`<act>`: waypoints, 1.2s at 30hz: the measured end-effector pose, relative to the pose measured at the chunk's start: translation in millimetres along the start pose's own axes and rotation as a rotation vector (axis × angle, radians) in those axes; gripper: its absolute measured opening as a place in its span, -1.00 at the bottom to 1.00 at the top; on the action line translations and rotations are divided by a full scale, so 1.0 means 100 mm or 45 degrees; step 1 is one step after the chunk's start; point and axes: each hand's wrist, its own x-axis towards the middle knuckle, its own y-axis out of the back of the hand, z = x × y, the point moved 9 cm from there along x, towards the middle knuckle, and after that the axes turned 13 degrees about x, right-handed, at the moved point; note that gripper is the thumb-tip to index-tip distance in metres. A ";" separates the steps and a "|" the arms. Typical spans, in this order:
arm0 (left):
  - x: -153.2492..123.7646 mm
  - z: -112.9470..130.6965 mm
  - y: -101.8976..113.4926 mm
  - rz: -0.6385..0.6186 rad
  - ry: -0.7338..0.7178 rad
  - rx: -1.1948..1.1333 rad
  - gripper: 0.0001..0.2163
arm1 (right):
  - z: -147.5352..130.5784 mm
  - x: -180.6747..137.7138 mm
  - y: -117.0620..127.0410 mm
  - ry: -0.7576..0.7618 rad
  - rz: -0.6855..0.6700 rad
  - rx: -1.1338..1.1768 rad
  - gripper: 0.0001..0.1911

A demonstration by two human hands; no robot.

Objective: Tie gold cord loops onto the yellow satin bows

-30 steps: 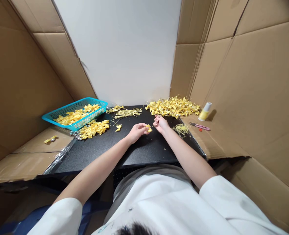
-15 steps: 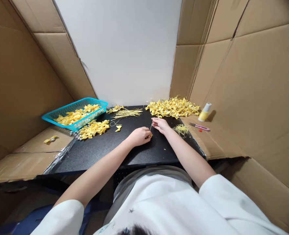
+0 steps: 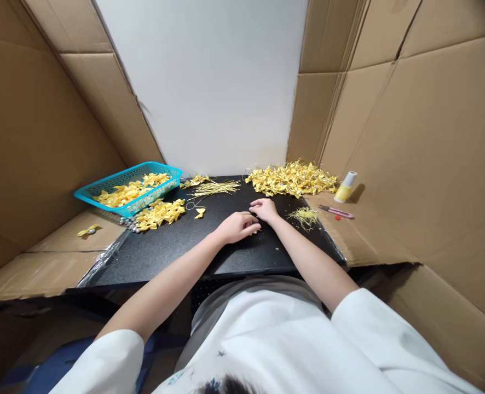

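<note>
My left hand [image 3: 239, 226] is closed in a pinch low over the black tabletop [image 3: 160, 257]. A small yellow ribbon bow [image 3: 255, 232] is in its fingers, mostly hidden by them. Just beyond and to the right, my right hand [image 3: 264, 210] has its fingertips pressed together on a thin yellow thread, which hardly shows between the hands. Left of my hands lies a single bow [image 3: 200, 212] beside a loop of thread. Cut yellow strands [image 3: 215, 188] lie in a bundle behind it.
At left stands a turquoise basket [image 3: 87, 197] of yellow bows, with more bows [image 3: 160, 214] and silvery beads before it. A heap of threaded bows [image 3: 294, 179] lies back right, near thread scraps [image 3: 305, 217], pink-handled snips [image 3: 336, 212] and a thread spool [image 3: 345, 187]. Cardboard walls enclose both sides.
My right hand has moved slightly left and closer to my left hand. The thread stretched between them before is now barely visible. The view has shifted slightly.
</note>
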 end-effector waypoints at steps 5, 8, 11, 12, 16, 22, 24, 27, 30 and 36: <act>-0.05 -0.48 0.11 0.225 0.301 -0.051 -0.70 | -0.06 -0.02 0.02 0.081 0.027 -0.073 -0.71; -0.06 -0.52 0.10 0.232 0.270 -0.103 -0.78 | -0.12 -0.03 0.05 0.157 0.077 -0.086 -0.76; -0.04 -0.37 0.07 0.190 0.121 -0.169 -0.80 | -0.17 -0.04 0.07 0.228 0.104 -0.100 -0.78; -0.03 -0.31 0.05 0.166 0.065 -0.190 -0.80 | -0.19 -0.04 0.08 0.246 0.108 -0.105 -0.79; -0.02 -0.18 -0.03 0.067 -0.076 -0.255 -0.79 | -0.22 -0.05 0.08 0.288 0.122 -0.125 -0.79; -0.03 -0.20 -0.07 0.038 -0.076 -0.277 -0.77 | -0.23 -0.05 0.08 0.308 0.128 -0.149 -0.80; -0.02 -0.21 -0.06 0.035 -0.059 -0.273 -0.77 | -0.23 -0.05 0.08 0.316 0.129 -0.156 -0.81; -0.01 -0.26 -0.04 0.049 0.014 -0.246 -0.81 | -0.23 -0.05 0.07 0.332 0.128 -0.168 -0.81; -0.02 -0.46 0.01 0.134 0.222 -0.169 -0.83 | -0.23 -0.05 0.06 0.350 0.133 -0.182 -0.82; -0.19 -0.98 0.15 0.327 0.691 -0.001 -0.82 | -0.24 -0.05 0.07 0.373 0.148 -0.204 -0.85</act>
